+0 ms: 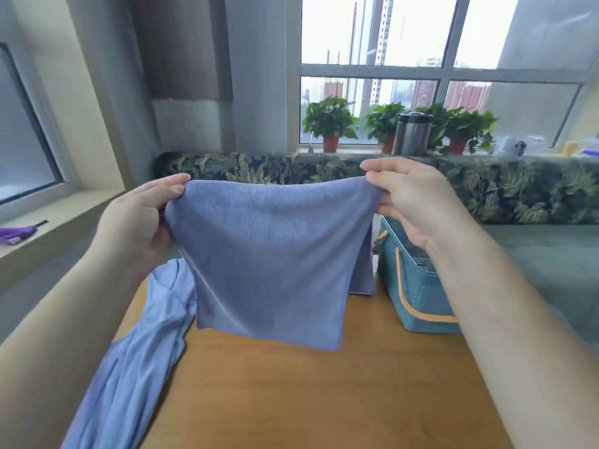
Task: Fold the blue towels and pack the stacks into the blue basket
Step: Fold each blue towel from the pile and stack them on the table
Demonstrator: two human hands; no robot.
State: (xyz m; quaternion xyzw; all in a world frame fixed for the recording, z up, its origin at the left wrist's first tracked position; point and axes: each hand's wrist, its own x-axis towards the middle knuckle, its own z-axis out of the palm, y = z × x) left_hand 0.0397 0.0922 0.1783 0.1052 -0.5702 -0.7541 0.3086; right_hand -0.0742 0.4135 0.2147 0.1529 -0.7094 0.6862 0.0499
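- A wooden worktop [308, 400] stands before a tall window [372, 69] with city towers beyond; three potted plants [329, 124] and a steel flask [413, 134] line the sill above a leaf-print seat back [518, 189].
- A person holds one blue towel [272, 254] up in the air over the worktop; the left hand [139, 218] and the right hand [411, 202] each take a top corner; each grip is a pinch, thumb against curled fingers, with the upper edge sagging a little between them.
- The held towel looks doubled; a second layer shows behind its right edge; its lower hem hangs just above the wood.
- By the look of it the cloth is light, soft and limp; it seems likely to droop wherever it is unsupported and to slide little on the wood; corners and folded edges look the best places to take hold, since a hold in the middle would probably bunch it.
- Count: two blue towels in view, the one held and a second towel [146, 335] lying crumpled at the left and trailing over the worktop's near edge; one blue basket [418, 306] with orange trim at the right, just beside the held towel, its inside mostly hidden by the right arm; no finished stack is visible.
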